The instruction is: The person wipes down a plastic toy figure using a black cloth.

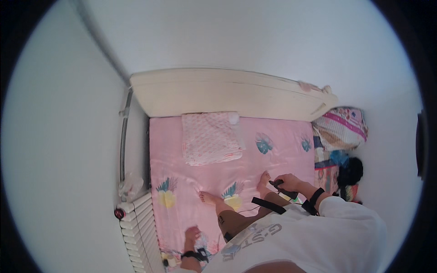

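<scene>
I stand barefoot on a bed with a pink sheet (pixel 214 175) printed with teal leaves and yellow fruit. My right hand (pixel 287 181), in front of my right thigh, is closed around a dark, flat handheld device (pixel 286 190); part of it is hidden by my fingers and a small bright patch shows beside it. A thin cable runs across my legs near a black strap (pixel 268 205). My left hand (pixel 192 233) is low at the left, over the sheet, its fingers loosely apart with nothing seen in them. Black bands circle both wrists.
A folded pink-and-white cloth (pixel 211 139) lies near the cream headboard (pixel 218 91). Along the left wall stand a white radiator (pixel 139 232) and a grey pipe (pixel 123 150) with a plastic bag (pixel 131 186). Bundled bedding (pixel 341 127) and a black heap (pixel 350 175) fill the right side.
</scene>
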`<state>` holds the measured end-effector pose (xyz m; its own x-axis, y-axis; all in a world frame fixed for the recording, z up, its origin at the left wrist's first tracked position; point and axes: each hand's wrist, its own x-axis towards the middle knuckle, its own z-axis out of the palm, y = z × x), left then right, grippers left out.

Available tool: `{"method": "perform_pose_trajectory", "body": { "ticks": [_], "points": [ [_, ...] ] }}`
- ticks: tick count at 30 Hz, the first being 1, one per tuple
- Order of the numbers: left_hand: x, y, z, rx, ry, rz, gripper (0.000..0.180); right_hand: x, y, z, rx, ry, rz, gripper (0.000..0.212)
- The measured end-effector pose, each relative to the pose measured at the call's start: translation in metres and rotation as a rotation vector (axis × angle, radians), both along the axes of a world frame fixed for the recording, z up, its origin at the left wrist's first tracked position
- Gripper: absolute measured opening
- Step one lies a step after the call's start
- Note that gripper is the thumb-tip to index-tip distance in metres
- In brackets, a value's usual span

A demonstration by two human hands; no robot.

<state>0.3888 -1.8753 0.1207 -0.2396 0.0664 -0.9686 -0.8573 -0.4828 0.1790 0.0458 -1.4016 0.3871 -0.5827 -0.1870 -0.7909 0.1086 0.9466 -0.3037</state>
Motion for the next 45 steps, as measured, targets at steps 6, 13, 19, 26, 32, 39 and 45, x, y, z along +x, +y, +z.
{"method": "perform_pose_trajectory", "body": {
  "ticks": [6,13,19,26,32,39,45],
  "points": [
    [-0.037,0.117,0.089,-0.177,-0.117,-0.012,0.028,0.037,0.171,-0.072,-0.036,0.046,-0.101,0.040],
    [-0.128,0.199,0.132,-0.264,-0.001,0.048,0.021,0.077,0.354,-0.116,-0.057,-0.013,-0.591,0.038],
    [-0.260,0.309,0.162,-0.387,0.037,-0.225,0.021,0.124,0.473,-0.121,-0.283,0.052,-1.341,0.031],
    [-0.465,0.441,0.140,-0.567,0.420,-1.028,0.021,0.222,0.542,-0.188,-0.289,0.073,-1.797,0.028],
    [-0.630,0.573,0.140,-0.421,0.673,-0.968,0.026,0.196,0.500,-0.177,-0.231,-0.025,-1.669,0.030],
    [-0.740,0.682,0.094,-0.253,0.631,-1.189,0.026,0.133,0.458,-0.101,-0.330,-0.079,-1.779,0.030],
    [-0.810,0.789,0.145,-0.465,1.166,-1.577,0.038,0.114,0.437,-0.052,-0.269,0.022,-2.027,0.024]
  ]
}}
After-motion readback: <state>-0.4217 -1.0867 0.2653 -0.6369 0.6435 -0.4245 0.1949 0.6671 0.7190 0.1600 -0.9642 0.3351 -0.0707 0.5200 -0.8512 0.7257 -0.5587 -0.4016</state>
